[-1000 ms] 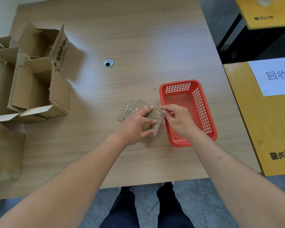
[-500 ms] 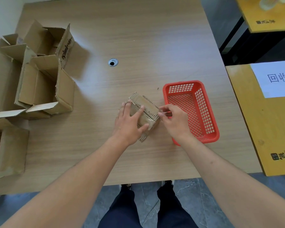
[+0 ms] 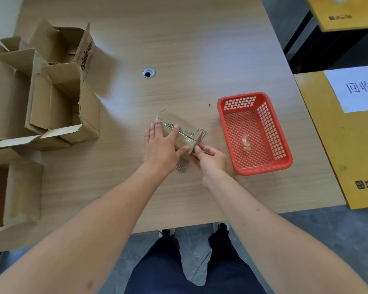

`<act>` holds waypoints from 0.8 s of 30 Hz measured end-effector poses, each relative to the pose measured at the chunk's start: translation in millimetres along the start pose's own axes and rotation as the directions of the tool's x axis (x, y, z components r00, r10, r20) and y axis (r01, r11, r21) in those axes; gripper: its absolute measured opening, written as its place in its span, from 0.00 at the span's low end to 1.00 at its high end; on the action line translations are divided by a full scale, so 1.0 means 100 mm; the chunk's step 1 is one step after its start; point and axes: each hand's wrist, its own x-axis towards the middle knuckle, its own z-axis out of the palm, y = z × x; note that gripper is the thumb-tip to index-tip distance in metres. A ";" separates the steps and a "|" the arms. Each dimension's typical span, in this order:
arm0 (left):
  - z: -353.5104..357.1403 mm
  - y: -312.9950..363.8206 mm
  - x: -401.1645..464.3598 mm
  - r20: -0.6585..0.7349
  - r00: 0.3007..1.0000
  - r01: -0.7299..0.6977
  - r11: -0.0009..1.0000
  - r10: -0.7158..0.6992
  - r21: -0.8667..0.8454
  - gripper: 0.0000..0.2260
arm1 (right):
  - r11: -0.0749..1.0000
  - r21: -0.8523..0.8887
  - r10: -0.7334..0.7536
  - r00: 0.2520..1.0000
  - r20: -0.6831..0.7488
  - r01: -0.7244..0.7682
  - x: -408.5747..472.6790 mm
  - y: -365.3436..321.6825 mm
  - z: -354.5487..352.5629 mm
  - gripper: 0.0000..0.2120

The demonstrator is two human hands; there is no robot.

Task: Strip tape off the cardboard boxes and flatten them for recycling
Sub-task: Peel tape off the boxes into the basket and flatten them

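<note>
My left hand lies flat, fingers straight, pinning the small cardboard box to the table; my right hand pinches the box's near corner. Just right, the red basket holds crumpled tape.

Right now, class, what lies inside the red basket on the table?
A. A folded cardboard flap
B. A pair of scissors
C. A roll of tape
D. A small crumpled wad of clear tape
D: the red basket holds only a small crumpled wad of clear tape on its mesh floor; the cardboard is outside it, under the hands.
</note>
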 end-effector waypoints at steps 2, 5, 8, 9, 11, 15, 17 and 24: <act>-0.03 -0.04 0.00 0.008 1.000 -0.020 1.000 0.020 -0.023 0.34 | 0.988 0.105 0.115 0.993 -0.004 -0.114 0.00 -0.02 0.04 0.06; -0.06 -0.05 0.00 0.013 0.999 -0.039 0.998 0.039 -0.042 0.34 | 0.956 0.149 0.258 0.966 -0.008 -0.254 0.04 -0.08 0.09 0.05; -0.09 -0.04 0.01 0.019 0.999 -0.043 0.997 0.044 -0.058 0.34 | 0.934 0.087 0.347 0.938 0.021 -0.348 0.11 -0.11 0.12 0.08; -0.10 -0.04 0.02 0.021 0.999 -0.045 0.997 0.046 -0.067 0.34 | 0.933 0.064 0.354 0.935 0.013 -0.354 0.10 -0.13 0.13 0.08; -0.12 -0.05 0.02 0.029 0.998 -0.044 0.995 0.047 -0.087 0.34 | 0.945 0.032 0.327 0.945 -0.013 -0.327 0.07 -0.15 0.14 0.07; -0.13 -0.06 0.05 0.057 0.997 -0.042 0.992 0.049 -0.116 0.34 | 0.991 -0.037 0.122 0.988 -0.092 -0.126 -0.01 -0.08 0.10 0.08; -0.13 -0.06 0.07 0.064 0.997 -0.040 0.991 0.048 -0.127 0.35 | 0.953 -0.269 -0.174 0.980 -0.097 0.143 0.05 0.03 0.06 0.07; -0.18 -0.10 0.15 0.061 0.995 -0.073 0.994 0.078 -0.081 0.46 | 0.744 -0.449 -0.531 0.846 0.051 0.494 0.07 0.17 0.06 0.21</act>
